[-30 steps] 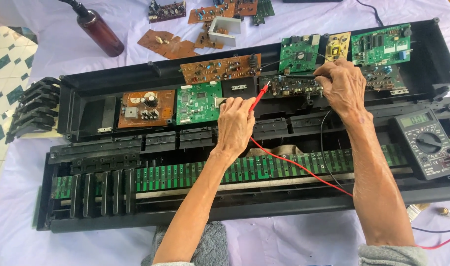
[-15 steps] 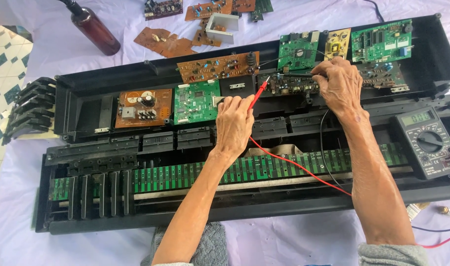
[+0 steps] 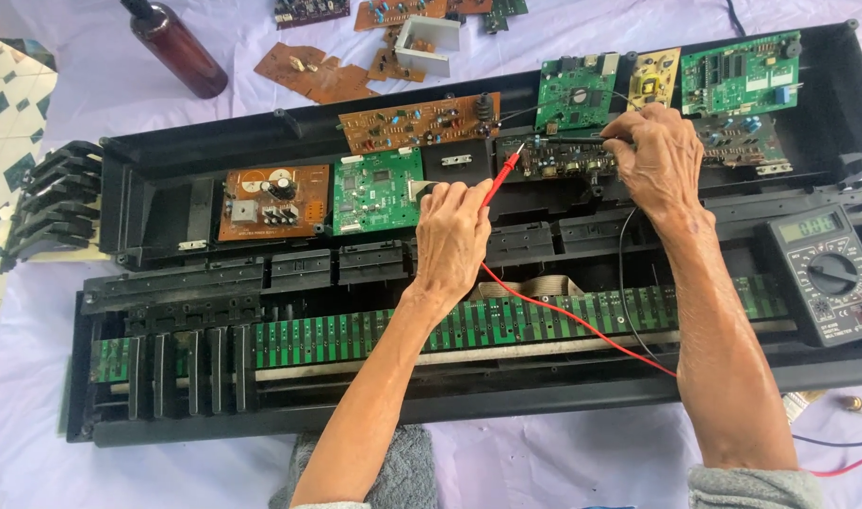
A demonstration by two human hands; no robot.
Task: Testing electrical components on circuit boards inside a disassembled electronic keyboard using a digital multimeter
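An opened black keyboard case (image 3: 167, 151) lies across a cloth-covered table, with green and brown circuit boards inside. My left hand (image 3: 452, 238) holds a red test probe (image 3: 500, 176), its tip touching a dark board (image 3: 563, 162) in the middle of the case. My right hand (image 3: 659, 160) holds a black probe (image 3: 582, 139) flat against the same board's top edge. A red lead (image 3: 563, 316) and a black lead (image 3: 624, 283) run down to the right. A grey multimeter (image 3: 822, 273) lies on the case at right.
A long green key-contact strip (image 3: 468, 325) runs along the front of the case, with several black keys (image 3: 181, 372) at its left end. Loose black keys (image 3: 49, 203) lie at far left. A brown bottle (image 3: 176, 47) and loose boards (image 3: 308, 68) sit at the back.
Both hands stay on the same dark board, probes in place. The view has shifted slightly; nothing else has moved.
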